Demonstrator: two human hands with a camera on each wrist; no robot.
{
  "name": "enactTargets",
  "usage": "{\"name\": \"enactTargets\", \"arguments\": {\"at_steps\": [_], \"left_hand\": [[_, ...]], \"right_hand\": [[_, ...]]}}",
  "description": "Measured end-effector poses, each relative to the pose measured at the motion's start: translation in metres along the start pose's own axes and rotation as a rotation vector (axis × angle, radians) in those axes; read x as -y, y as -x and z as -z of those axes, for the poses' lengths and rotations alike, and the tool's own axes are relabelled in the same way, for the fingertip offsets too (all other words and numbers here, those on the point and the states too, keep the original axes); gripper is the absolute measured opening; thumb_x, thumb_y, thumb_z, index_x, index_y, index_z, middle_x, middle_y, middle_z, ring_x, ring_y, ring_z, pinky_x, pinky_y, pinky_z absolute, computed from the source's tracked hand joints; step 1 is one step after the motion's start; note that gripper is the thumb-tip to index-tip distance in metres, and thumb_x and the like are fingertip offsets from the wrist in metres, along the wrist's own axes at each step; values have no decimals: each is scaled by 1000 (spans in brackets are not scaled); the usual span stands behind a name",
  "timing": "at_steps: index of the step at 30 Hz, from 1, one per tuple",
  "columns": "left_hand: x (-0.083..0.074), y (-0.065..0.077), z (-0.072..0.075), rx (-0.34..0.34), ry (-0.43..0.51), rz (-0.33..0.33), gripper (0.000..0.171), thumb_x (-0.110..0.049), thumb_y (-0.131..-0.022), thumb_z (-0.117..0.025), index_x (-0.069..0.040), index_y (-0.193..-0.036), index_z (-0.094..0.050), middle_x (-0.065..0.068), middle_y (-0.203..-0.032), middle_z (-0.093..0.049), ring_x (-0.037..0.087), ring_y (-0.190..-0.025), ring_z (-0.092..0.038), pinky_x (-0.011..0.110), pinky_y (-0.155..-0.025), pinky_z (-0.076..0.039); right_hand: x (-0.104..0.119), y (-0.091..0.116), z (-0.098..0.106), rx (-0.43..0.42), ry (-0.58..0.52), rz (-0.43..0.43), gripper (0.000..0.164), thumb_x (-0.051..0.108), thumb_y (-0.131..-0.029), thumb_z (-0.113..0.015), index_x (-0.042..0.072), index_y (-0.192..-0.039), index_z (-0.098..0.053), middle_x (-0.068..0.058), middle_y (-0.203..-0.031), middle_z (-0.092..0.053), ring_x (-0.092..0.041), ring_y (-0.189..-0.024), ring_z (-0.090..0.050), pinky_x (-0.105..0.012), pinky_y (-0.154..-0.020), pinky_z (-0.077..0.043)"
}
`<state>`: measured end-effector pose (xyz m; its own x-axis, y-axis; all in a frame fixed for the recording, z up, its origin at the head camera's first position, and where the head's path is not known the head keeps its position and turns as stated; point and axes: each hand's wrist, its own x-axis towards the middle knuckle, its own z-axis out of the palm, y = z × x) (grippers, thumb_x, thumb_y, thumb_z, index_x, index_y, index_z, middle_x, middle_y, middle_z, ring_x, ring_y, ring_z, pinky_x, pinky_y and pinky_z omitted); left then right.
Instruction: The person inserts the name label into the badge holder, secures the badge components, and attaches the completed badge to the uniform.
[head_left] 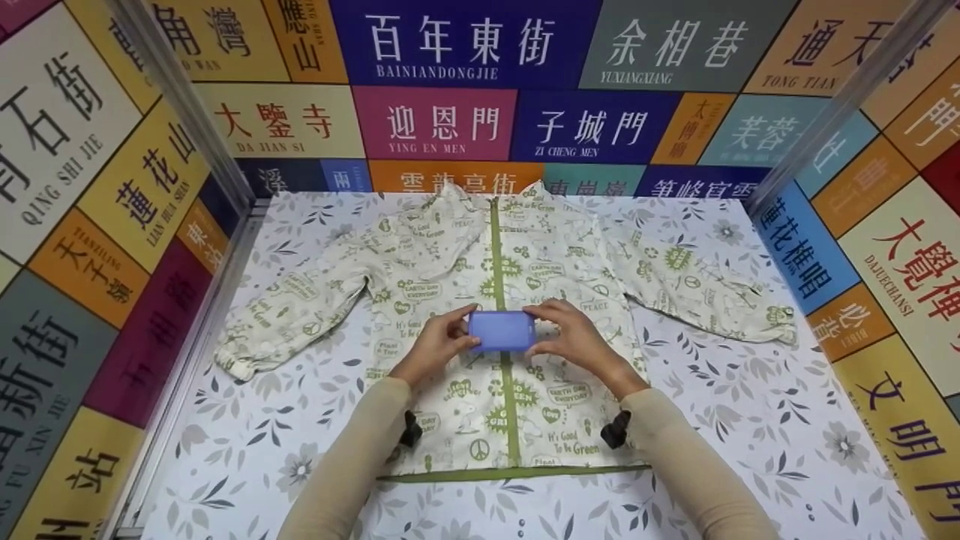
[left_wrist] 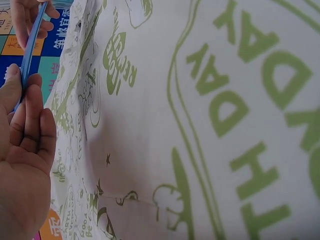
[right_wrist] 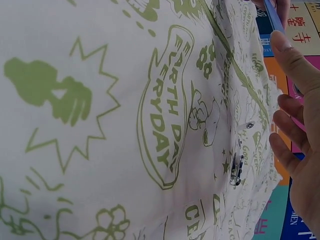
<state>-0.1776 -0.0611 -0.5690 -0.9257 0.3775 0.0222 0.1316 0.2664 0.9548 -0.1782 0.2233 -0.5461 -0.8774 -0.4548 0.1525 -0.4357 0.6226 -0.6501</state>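
A flat blue rectangular object with rounded corners, about phone-sized [head_left: 501, 331], is held level in the air between both hands. My left hand [head_left: 435, 343] pinches its left end between thumb and fingers. The opposite end is pinched by my right hand [head_left: 576, 341]. Seen nearly edge-on in the left wrist view, the blue object [left_wrist: 34, 45] looks thin. Beneath the hands lies an off-white jacket [head_left: 442, 300] with green printed words and drawings, spread flat with both sleeves out. A green strip [head_left: 498, 262] runs down its front, and green trim edges its hem.
The jacket lies on a table with a floral cloth [head_left: 750, 420]. Panels with colourful Chinese place-name signs [head_left: 442, 124] stand at the back and both sides, with metal posts [head_left: 202, 112] at the corners. A small shiny metal piece [right_wrist: 237, 170] sits on the jacket.
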Motion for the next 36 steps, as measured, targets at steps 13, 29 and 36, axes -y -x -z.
{"name": "enactTargets", "arguments": {"at_steps": [13,29,36], "left_hand": [[0,3,3,59,11,-6,77,-8,-83,-77,-1,-150,-38,17,-108,-70,16,-88,-67,22,-79,-58],[1,4,-3,1,32,-22,49,-15,-97,-61,-1,-143,-50,23,-113,-71,35,-101,-70,31,-87,-59],[2,3,-6,0,134,-51,43,-13,-101,-54,7,-139,-50,27,-118,-68,42,-108,-67,37,-95,-57]], "right_hand": [[1,2,6,48,-55,-66,73,37,-73,-85,23,-139,-58,-1,-136,-62,-26,-124,-57,-53,-101,-50],[14,-7,9,-68,-330,-109,58,34,-78,-83,29,-132,-63,-2,-125,-66,-31,-114,-60,-54,-99,-48],[21,-16,10,-162,-398,-126,39,23,-85,-77,15,-123,-70,-11,-116,-70,-29,-106,-62,-49,-97,-50]]}}
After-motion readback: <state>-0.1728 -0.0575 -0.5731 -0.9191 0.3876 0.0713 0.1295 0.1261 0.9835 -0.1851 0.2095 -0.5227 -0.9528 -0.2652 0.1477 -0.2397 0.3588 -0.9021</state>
